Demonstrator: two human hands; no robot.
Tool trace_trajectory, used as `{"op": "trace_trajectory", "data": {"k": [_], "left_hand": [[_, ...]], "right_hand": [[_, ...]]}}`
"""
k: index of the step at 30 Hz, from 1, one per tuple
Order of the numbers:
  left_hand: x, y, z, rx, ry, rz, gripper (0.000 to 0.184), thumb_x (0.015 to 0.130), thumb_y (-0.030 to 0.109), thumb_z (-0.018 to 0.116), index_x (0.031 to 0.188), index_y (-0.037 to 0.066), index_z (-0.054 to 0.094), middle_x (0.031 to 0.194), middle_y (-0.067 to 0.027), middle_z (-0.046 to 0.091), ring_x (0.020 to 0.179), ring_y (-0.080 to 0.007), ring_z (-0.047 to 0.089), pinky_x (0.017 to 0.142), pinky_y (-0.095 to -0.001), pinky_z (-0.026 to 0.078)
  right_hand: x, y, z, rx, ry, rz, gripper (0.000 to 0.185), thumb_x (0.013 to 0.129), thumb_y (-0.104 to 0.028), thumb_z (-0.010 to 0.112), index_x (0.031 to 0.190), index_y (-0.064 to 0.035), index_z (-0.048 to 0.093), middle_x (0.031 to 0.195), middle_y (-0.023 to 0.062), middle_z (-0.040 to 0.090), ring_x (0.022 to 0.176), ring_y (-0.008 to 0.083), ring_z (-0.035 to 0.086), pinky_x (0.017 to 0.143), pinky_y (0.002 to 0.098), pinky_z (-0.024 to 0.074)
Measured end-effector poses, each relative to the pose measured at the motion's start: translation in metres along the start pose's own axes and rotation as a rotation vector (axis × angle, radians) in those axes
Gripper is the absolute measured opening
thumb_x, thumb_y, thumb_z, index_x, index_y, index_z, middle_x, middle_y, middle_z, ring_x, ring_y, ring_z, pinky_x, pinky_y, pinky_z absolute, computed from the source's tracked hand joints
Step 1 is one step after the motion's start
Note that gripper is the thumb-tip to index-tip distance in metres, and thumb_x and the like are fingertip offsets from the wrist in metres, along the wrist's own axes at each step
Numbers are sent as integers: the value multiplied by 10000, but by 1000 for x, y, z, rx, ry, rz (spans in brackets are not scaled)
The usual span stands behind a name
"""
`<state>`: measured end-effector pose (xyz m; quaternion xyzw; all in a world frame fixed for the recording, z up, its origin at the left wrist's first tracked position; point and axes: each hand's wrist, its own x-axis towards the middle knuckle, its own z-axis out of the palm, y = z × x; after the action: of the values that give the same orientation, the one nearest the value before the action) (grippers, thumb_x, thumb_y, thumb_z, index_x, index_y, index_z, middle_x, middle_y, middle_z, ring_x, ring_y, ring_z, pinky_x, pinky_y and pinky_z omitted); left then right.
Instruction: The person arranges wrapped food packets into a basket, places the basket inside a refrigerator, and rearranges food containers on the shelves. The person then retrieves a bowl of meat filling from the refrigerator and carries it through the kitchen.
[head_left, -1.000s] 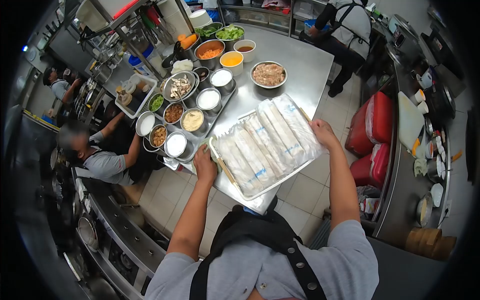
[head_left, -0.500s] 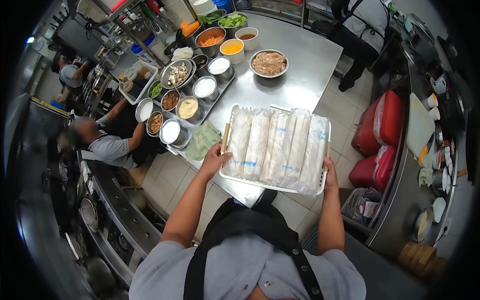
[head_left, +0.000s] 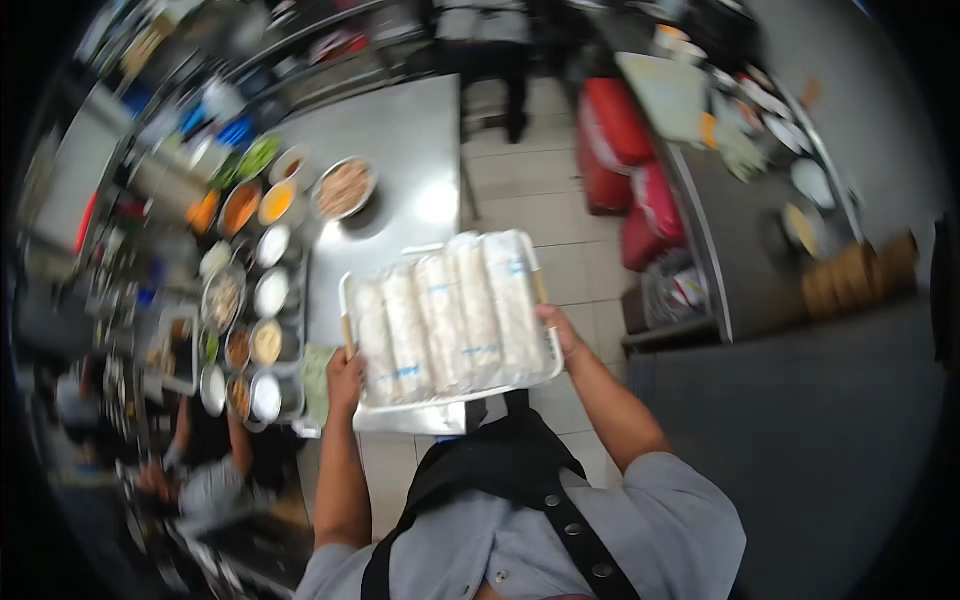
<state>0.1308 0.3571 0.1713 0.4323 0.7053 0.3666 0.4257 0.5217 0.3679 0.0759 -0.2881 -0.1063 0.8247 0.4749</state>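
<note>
White tray point(head_left: 420, 403) of wrapped rolls point(head_left: 435, 320) is seemingly getting carried, left hand point(head_left: 345, 378) and right hand point(head_left: 562, 330) gripping opposite sides, so next move's probably needing a level grip.

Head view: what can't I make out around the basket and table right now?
Head view: blue print on the plastic-wrapped rolls, too small and blurred to read.
Head view: underside of the white basket, hidden by its load, so contact with the table can't be told.
Head view: left hand and right hand, each grip partly hidden by the basket.
Head view: far co-worker, head cut off by the top edge.
</note>
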Motion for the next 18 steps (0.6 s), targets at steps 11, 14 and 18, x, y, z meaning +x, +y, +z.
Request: {"op": "trace_trajectory", "data": {"k": [11,14,18], "left_hand": [[20,-7,14,-90,-518,310,30,758,3,550,768,10,577,651,39,493,557,-42,399,506,-218,314],[-1,42,10,-17,-667,368,84,750,-19,535,804,-13,600,677,16,537,582,-50,448,537,-212,357],[-59,110,25,-172,-926,339,133,734,-16,533,850,-26,598,714,-2,572,612,-68,500,591,-207,404]], "right_hand": [[-159,91,25,39,316,-437,586,851,-383,526,1253,44,521,1129,156,636,982,233,643,926,342,486],[-217,114,60,75,360,-591,628,885,-434,506,1289,46,490,1183,166,612,1032,248,628,950,351,481],[-323,116,167,165,262,-987,862,894,-690,373,1415,-2,362,1367,180,476,1216,272,524,1028,395,435]]}}
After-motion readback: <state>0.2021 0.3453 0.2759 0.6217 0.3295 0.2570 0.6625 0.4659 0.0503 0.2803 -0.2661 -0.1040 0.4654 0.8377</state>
